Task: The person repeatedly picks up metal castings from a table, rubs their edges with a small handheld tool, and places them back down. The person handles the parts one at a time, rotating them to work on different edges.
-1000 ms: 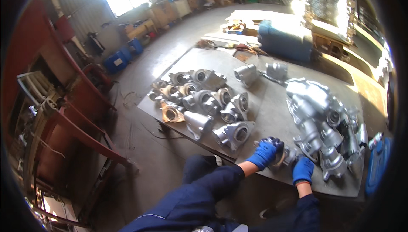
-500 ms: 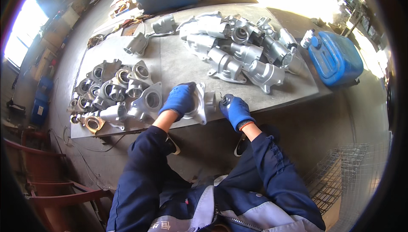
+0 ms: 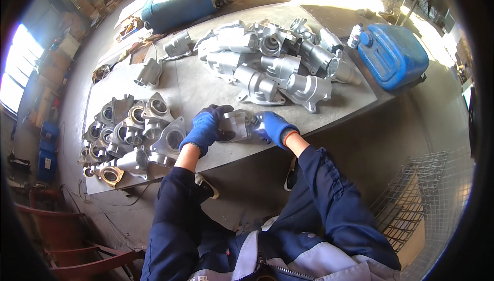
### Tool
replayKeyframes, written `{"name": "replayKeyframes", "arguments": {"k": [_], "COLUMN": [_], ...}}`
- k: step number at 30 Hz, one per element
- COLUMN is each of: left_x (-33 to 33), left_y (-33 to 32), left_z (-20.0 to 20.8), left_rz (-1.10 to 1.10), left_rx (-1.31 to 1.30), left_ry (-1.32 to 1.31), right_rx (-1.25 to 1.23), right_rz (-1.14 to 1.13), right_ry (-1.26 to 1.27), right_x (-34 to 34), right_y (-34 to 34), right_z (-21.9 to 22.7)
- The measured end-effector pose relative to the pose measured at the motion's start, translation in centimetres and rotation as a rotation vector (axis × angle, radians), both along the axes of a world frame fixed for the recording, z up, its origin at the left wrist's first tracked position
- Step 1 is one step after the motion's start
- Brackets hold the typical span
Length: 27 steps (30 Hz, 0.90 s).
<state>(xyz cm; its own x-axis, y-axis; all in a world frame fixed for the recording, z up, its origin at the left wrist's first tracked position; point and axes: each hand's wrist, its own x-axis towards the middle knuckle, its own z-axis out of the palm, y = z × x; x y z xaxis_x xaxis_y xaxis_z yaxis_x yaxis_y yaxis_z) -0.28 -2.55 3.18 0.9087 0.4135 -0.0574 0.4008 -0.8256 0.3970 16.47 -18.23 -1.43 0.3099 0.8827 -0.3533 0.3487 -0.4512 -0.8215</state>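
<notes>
A silvery cast-metal housing [image 3: 235, 125] lies on its side near the front edge of the grey table. My left hand [image 3: 205, 126], in a blue glove with dark fingertips, grips the housing's left end with thumb and fingers around it. At the opposite end, my gloved right hand [image 3: 274, 127] is closed against the housing's small end. What it holds is mostly hidden now; half a second ago a thin hooked tip of a small hand tool stuck out of these fingers. A flanged casting [image 3: 172, 137] lies just left of my left hand.
Several smaller castings [image 3: 126, 134] crowd the table's left side. A heap of larger housings [image 3: 267, 57] covers the far middle and right. A blue jerrycan [image 3: 393, 54] and a white bottle [image 3: 355, 36] stand at the right. A blue drum [image 3: 177, 7] lies at the back.
The housing has been turned, its wide flange no longer facing up toward me. My right hand has moved left, from apart to against the housing. The view has shifted slightly.
</notes>
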Motion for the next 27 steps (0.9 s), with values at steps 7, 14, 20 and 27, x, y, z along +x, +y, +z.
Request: {"name": "replayKeyframes", "arguments": {"k": [7, 14, 20, 27], "left_x": [0.8, 0.0, 0.5, -0.4], "left_y": [0.9, 1.0, 0.3, 1.0], "left_z": [-1.7, -2.4, -1.3, -2.6], "left_rz": [-0.028, -0.016, 0.009, -0.003], "left_rx": [0.082, 0.028, -0.084, 0.010], "left_ry": [0.044, -0.079, -0.048, -0.162], "right_rx": [-0.066, 0.025, -0.005, 0.080], "right_rz": [0.194, 0.147, 0.106, 0.022], "right_ry": [-1.029, -0.853, -0.746, -0.722], "right_x": [-0.1, -1.5, -2.8, -5.7], "right_y": [2.5, 1.1, -0.5, -3.8], "right_z": [0.2, 1.1, 0.0, -1.4]}}
